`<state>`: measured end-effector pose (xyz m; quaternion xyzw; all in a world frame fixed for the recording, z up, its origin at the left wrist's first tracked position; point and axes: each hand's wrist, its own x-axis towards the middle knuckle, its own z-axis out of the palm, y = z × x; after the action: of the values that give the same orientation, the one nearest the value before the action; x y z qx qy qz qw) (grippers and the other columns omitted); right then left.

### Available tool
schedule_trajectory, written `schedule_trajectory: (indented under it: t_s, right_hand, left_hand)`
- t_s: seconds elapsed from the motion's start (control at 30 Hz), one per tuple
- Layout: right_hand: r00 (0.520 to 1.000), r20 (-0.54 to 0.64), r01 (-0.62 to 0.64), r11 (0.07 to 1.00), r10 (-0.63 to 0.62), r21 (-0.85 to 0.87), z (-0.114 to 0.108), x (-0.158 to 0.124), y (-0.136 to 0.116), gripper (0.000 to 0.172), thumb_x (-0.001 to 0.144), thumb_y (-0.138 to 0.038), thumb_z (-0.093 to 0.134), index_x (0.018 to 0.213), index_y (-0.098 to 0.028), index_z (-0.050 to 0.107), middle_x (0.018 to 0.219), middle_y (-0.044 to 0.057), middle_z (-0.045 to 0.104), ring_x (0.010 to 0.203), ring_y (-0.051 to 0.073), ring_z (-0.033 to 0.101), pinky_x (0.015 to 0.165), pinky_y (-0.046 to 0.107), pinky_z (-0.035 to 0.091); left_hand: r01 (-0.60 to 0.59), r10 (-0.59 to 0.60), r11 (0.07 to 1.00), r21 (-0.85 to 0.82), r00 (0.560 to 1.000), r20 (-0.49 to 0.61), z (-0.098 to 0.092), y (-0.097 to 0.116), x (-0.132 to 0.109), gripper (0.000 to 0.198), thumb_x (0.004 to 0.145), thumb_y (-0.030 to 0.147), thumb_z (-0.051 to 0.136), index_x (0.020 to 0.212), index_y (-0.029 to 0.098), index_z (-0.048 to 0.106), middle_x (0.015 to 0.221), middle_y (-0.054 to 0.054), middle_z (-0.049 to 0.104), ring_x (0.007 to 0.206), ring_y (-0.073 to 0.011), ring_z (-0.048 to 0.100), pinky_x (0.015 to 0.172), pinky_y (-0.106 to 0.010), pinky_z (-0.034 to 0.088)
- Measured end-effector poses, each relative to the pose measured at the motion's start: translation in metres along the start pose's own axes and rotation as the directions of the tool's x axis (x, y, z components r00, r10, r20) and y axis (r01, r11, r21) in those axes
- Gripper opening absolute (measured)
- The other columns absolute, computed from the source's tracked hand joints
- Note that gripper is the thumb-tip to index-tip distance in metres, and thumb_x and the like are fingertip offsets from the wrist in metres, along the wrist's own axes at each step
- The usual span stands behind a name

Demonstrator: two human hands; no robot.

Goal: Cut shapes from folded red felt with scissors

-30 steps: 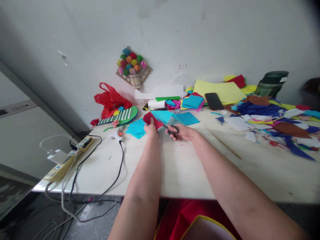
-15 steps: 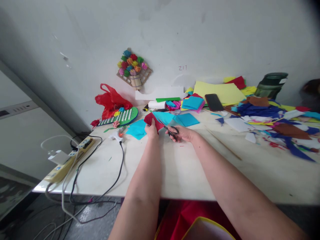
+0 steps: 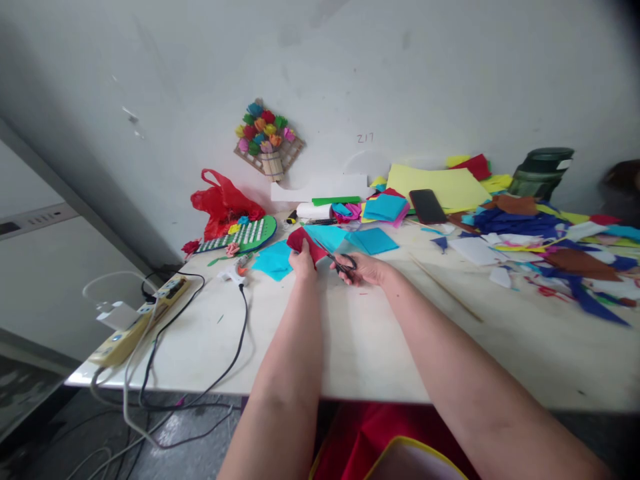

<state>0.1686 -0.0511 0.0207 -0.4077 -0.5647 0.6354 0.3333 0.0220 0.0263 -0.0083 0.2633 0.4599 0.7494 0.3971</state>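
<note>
My left hand (image 3: 303, 261) pinches a piece of red paper (image 3: 299, 239), its thumb lying on top. In my right hand (image 3: 367, 268) is a pair of black-handled scissors (image 3: 344, 265), fingers in the loops. The blades point up and left, against the right side of the red paper; how far they stand apart is too small to tell. Blue paper sheets (image 3: 376, 241) lie flat behind both hands, and another blue piece (image 3: 273, 261) lies left of my left hand.
A thin wooden stick (image 3: 447, 290) lies right of my right hand. Paper scraps (image 3: 580, 263), a phone (image 3: 427, 207) and a green bottle (image 3: 537, 175) are at the right. A glue gun (image 3: 234, 274) with a cord and a power strip (image 3: 135, 328) are at the left.
Almost nothing differs. The scissors and red paper have barely shifted between my hands, and the camera view has moved very slightly.
</note>
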Motion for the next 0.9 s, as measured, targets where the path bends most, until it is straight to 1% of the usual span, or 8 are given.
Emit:
schedule_trajectory:
  t_s: [0.17, 0.4, 0.6, 0.9]
  right_hand:
    - [1.0, -0.013, -0.004, 1.0, 0.004, -0.009, 0.0012, -0.0014, -0.002, 0.038, 0.084, -0.048, 0.05, 0.088, -0.012, 0.056, 0.056, -0.002, 0.053, 0.038, 0.006, 0.048, 0.028, 0.015, 0.029]
    - [1.0, -0.025, 0.0, 1.0, 0.0, -0.01, 0.0007, 0.0003, -0.0004, 0.038, 0.083, -0.048, 0.051, 0.089, -0.011, 0.057, 0.055, -0.002, 0.052, 0.037, 0.006, 0.047, 0.027, 0.015, 0.027]
    - [0.999, -0.036, 0.011, 1.0, -0.011, -0.008, 0.0003, 0.0018, 0.0009, 0.039, 0.082, -0.049, 0.053, 0.092, -0.012, 0.056, 0.055, -0.002, 0.053, 0.037, 0.006, 0.047, 0.026, 0.015, 0.027]
    - [0.999, -0.036, 0.005, 1.0, -0.006, -0.013, 0.0008, 0.0011, -0.0008, 0.036, 0.083, -0.048, 0.052, 0.088, -0.012, 0.056, 0.054, -0.003, 0.052, 0.037, 0.006, 0.046, 0.027, 0.015, 0.026]
  left_hand:
    - [0.002, -0.002, 1.0, 0.006, 1.0, 0.004, -0.0004, -0.0001, 0.0008, 0.024, 0.069, 0.034, 0.065, 0.079, 0.014, 0.057, 0.077, -0.005, 0.063, 0.07, -0.0139, 0.061, 0.062, -0.024, 0.048]
    - [0.013, -0.013, 1.0, -0.011, 1.0, -0.004, 0.0001, 0.0042, -0.0025, 0.021, 0.069, 0.031, 0.064, 0.076, 0.013, 0.056, 0.074, -0.005, 0.062, 0.064, -0.013, 0.06, 0.062, -0.026, 0.048]
    - [0.025, -0.025, 0.999, -0.029, 1.0, -0.009, 0.0004, 0.0087, -0.0057, 0.021, 0.069, 0.031, 0.064, 0.076, 0.013, 0.055, 0.072, -0.004, 0.061, 0.059, -0.0114, 0.057, 0.058, -0.025, 0.046]
    - [0.041, -0.042, 0.998, -0.044, 0.999, -0.003, 0.0003, 0.0084, -0.0049, 0.025, 0.068, 0.03, 0.065, 0.082, 0.012, 0.057, 0.073, -0.004, 0.061, 0.059, -0.0113, 0.057, 0.058, -0.025, 0.045]
